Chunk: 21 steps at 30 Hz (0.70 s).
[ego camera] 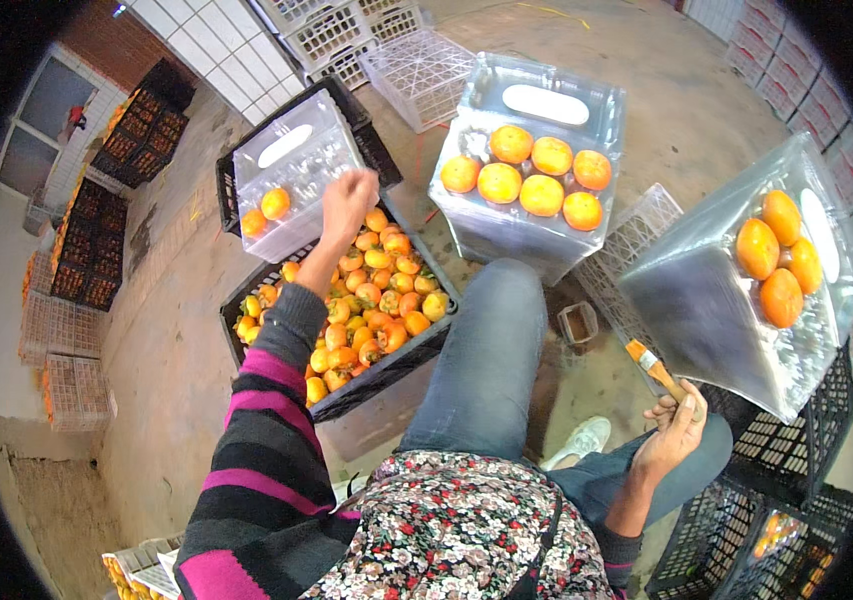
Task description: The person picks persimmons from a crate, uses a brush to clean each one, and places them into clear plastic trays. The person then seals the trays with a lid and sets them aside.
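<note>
My left hand point(350, 196) is curled and motion-blurred, over the right edge of the left stack of clear plastic trays point(306, 191). Whether anything is inside its fingers is hidden. Two orange persimmons point(275, 203) sit at that stack's lower left corner. Below the hand, a black plastic crate point(389, 375) is full of loose persimmons point(366, 292). A flat paintbrush point(654, 366) with a wooden handle is held in my right hand point(674, 431), bristles pointing up and left. The middle tray stack point(524, 232) bears several persimmons point(542, 196), as does the right tray stack point(704, 315).
A small clear container point(578, 323) stands on the floor beyond my shoe point(588, 437). White plastic crates point(340, 37) are piled at the back. Black crates point(786, 435) stand at lower right, and filled crates point(92, 240) line the left wall. Stacked cartons point(786, 67) stand far right.
</note>
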Motion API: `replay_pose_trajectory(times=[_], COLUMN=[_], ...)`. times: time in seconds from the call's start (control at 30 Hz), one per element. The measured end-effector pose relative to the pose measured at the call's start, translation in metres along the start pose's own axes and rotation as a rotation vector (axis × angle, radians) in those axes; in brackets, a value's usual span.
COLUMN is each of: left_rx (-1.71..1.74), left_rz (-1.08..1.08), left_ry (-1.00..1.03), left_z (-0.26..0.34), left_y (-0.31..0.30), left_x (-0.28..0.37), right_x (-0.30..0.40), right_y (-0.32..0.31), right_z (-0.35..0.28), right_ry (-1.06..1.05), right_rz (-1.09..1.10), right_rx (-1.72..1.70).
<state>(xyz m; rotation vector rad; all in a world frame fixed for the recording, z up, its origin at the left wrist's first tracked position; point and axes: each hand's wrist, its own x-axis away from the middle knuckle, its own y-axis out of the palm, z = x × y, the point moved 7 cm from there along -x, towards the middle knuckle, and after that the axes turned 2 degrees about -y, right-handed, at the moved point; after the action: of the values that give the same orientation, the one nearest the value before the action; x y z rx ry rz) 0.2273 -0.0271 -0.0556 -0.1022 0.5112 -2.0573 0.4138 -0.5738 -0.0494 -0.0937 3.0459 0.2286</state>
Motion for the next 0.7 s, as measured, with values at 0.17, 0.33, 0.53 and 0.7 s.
replay_pose_trajectory(times=[0.17, 0.33, 0.53, 0.7], left_rx=[-0.343, -0.657, -1.009, -0.762], left_rz=[-0.153, -0.19, -0.272, -0.136], left_ry=[-0.322, -0.268, -0.404, -0.022], left_z=[-0.13, -0.145, -0.103, -0.124], left_y=[-0.012, 0.028, 0.054, 0.042], left_x=[0.047, 0.043, 0.035, 0.049], right_x=[-0.001, 0.002, 0.006, 0.006], right_y=[0.008, 0.018, 0.024, 0.026], right_z=[0.008, 0.003, -0.001, 0.005], right_ry=[0.018, 0.029, 0.018, 0.031], right_rz=[-0.021, -0.037, -0.052, -0.074], right_rx=[0.008, 0.06, 0.086, 0.069])
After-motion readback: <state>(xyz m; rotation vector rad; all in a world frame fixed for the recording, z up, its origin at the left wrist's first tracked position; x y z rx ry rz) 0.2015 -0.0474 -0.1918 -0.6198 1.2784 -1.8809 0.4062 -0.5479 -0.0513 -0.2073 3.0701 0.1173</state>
